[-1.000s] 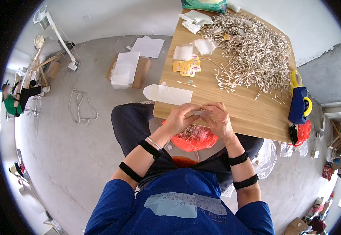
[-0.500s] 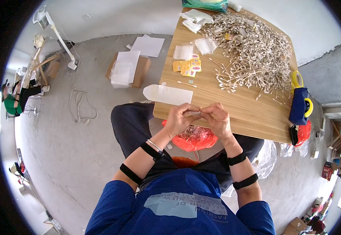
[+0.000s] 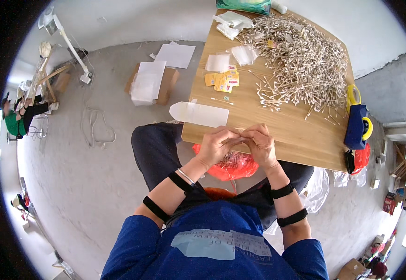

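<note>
My left hand and my right hand meet over the near edge of the wooden table. Both are closed in a pinch, fingertips touching; whatever they hold is too small and hidden to make out. Just left of them lies a white card strip with a pointed end. Beyond it are a single cotton swab and several yellow printed cards. A large heap of cotton swabs covers the far right of the table. Below my hands, a red plastic bag holds more swabs.
Small clear plastic bags lie behind the yellow cards. A navy tape dispenser and a yellow tape roll sit at the right edge. A cardboard box with white sheets stands on the floor left. Another person is far left.
My fingertips have drawn closer together, and the small whitish thing seen between them before is now hidden. The things on the table have stayed put.
</note>
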Motion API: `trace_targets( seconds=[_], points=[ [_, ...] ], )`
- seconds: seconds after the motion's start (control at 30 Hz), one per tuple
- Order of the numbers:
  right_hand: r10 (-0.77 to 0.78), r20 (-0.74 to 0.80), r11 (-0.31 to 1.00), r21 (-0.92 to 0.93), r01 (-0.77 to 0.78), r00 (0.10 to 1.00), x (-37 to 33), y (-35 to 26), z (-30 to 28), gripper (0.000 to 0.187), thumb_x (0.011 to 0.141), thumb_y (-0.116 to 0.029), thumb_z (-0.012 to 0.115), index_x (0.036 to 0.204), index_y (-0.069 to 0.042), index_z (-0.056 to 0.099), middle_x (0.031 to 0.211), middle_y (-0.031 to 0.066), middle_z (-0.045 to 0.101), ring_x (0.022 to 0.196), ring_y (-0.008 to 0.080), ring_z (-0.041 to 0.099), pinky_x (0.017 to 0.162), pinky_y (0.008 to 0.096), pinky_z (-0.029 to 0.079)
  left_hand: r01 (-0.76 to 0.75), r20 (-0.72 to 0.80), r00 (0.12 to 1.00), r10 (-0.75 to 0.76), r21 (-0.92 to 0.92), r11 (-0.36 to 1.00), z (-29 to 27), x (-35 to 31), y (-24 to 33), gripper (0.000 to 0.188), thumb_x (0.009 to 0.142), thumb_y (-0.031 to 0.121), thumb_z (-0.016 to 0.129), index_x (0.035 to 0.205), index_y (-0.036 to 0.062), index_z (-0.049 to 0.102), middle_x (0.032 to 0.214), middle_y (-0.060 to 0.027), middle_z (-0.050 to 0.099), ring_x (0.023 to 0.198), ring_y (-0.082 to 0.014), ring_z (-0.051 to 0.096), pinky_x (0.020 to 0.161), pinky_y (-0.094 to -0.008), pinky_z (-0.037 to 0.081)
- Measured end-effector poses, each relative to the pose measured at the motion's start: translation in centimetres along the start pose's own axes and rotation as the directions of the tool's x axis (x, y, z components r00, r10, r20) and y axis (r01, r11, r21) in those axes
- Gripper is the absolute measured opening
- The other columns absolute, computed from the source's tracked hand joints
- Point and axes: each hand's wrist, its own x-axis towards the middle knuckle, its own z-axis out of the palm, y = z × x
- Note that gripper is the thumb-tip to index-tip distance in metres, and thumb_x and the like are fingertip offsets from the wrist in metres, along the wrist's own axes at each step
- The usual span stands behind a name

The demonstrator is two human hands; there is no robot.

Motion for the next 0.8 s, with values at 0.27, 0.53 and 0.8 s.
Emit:
trace_targets(
  seconds=[0.27,0.53,0.8],
  points=[
    [0.262,0.174,0.902,0.307,-0.305,0.949,0.0,-0.6,-0.9,0.030,0.080,0.009,0.063,0.108,0.000,0.066,0.108,0.0116,0.068,0.110,0.0229,0.062,0.094,0.0321,0.049,-0.114,0.042,0.993,0.111,0.081,0.990,-0.6,0.4,-0.2,0.020,0.074,0.003,0.075,0.089,0.0053,0.062,0.088,-0.0085,0.067,0.081,-0.0286,0.066,0.069,-0.0357,0.054],
    [0.072,0.069,0.989,0.121,-0.080,0.995,0.0,0.4,-0.7,0.023,0.081,0.004,0.065,0.103,-0.002,0.067,0.098,0.0134,0.070,0.089,0.0280,0.068,0.075,0.0339,0.055,-0.153,0.010,0.988,0.155,0.242,0.958,-0.4,0.3,-0.1,0.022,0.074,0.007,0.075,0.092,0.0071,0.062,0.086,-0.0090,0.066,0.080,-0.0298,0.065,0.067,-0.0383,0.054],
    [0.055,0.111,0.997,0.055,-0.061,0.992,0.2,-0.2,-1.1,0.027,0.080,0.003,0.068,0.106,-0.003,0.066,0.098,0.0133,0.069,0.090,0.0275,0.068,0.076,0.0333,0.055,-0.202,0.024,0.978,0.206,0.341,0.918,-0.6,-0.1,-0.6,0.027,0.067,0.006,0.076,0.090,0.0085,0.063,0.085,-0.0074,0.066,0.078,-0.0282,0.066,0.064,-0.0379,0.054]
  ],
)
